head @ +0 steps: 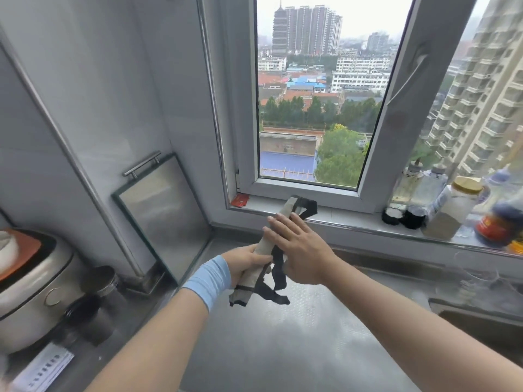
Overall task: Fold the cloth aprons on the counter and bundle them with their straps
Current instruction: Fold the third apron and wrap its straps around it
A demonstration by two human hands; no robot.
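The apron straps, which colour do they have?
The straps of the apron are black, best seen in the head view.

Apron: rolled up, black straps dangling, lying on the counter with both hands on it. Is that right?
Not quite. The apron is not lying on the counter; the left hand holds it up above the counter in a closed grip. The rest stands: it is rolled up, its black straps dangle, and the right hand rests flat on it. The head view shows this.
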